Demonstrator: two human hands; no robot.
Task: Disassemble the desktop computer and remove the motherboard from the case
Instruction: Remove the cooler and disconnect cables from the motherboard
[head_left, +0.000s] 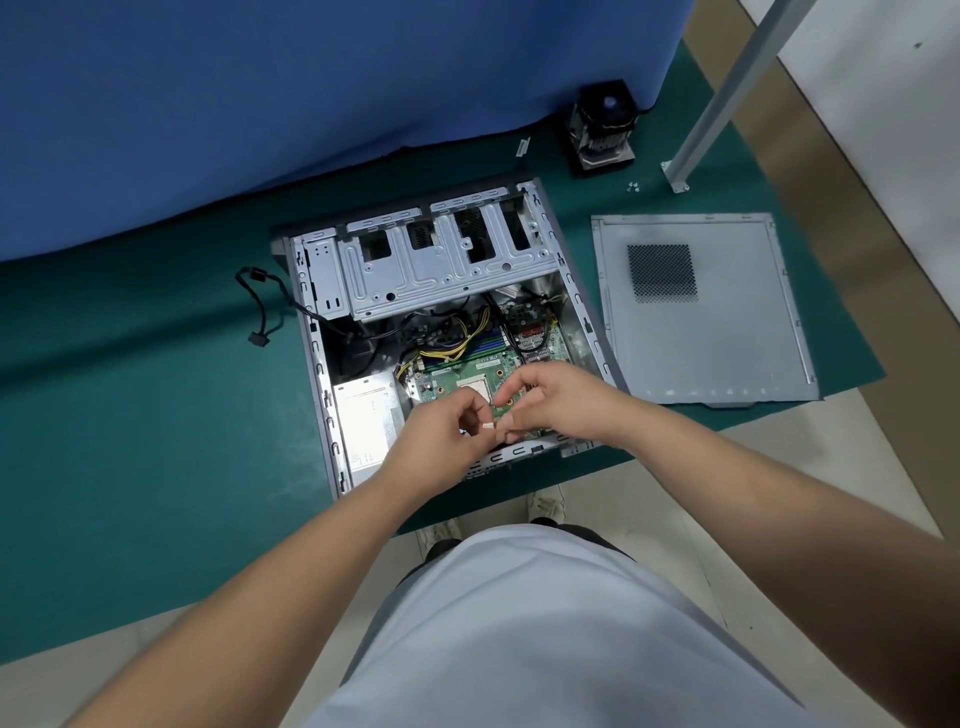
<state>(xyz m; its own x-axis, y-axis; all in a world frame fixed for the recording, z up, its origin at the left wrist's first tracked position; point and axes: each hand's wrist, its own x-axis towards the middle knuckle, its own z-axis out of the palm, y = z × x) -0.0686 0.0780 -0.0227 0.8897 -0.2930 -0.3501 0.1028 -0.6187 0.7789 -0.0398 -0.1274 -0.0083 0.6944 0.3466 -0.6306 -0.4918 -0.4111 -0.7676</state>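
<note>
The case (582, 312) lies on its side on the green desk (156, 415), open face up, its long axis running away from the person, drive cage at the far end and the silver power supply (366, 421) at the near left corner. The motherboard (467, 379) sits flat on the floor of the case, in its near right part, with yellow and black cables (457, 338) still running onto it from the far side. Both hands meet just above the near edge of the board, almost touching each other. The left hand (441, 431) has its fingers curled and pinches a small pale part, probably a connector (488, 426), between thumb and forefinger; the right hand (556, 402) curls in from the right and pinches at the same spot, though whether it holds the connector itself or a lead behind it is too small to tell. The board lies directly under and just beyond the hands, so the next move is likely a short pull toward the person to free this lead; both hands are equally near. Off the board, the cooler (602, 127) stands at the far edge of the desk, a few loose screws (632, 186) near it, and the side panel (701, 312) lies flat to the right of the case.
</note>
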